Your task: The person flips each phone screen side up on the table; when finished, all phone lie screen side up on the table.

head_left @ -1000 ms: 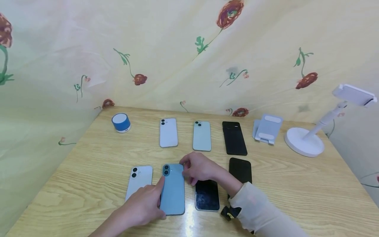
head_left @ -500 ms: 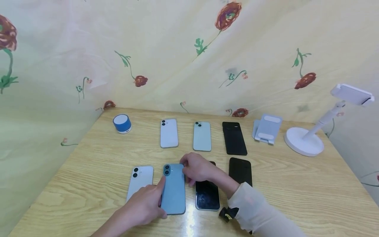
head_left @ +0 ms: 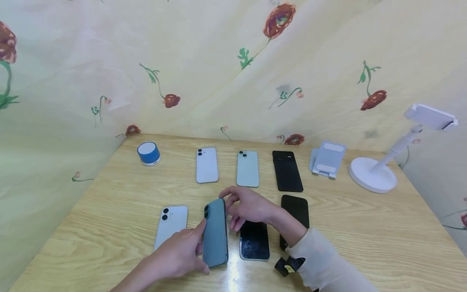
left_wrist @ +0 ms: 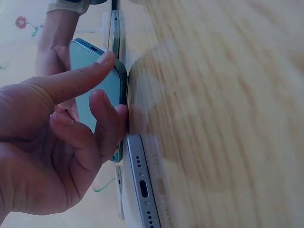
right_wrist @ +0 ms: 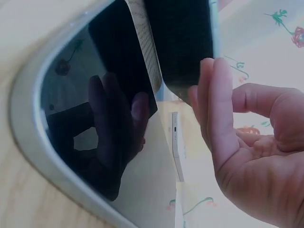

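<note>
Presently, the blue-and-white cylinder stands upright at the far left of the wooden table. The near white phone lies camera side up; its lower part is covered by the left hand. This hand grips the left edge and near end of the blue phone. The blue phone is at the near centre, tilted, with its right edge raised and its back facing left. Behind it, the far white phone lies flat.

The right hand holds the blue phone at its far right corner; the right-wrist view hides the thumb tip behind the fingers. The pale green phone lies beyond. The screen-up phone is covered at its far end by the right hand. Next are the far black phone and the near black phone, the latter crossed by the forearm. The sleeve is cut off by the lower frame edge.

At right, the folding holder adjoins the round-based stand. The contents of the stand's cradle are hard to make out.
</note>
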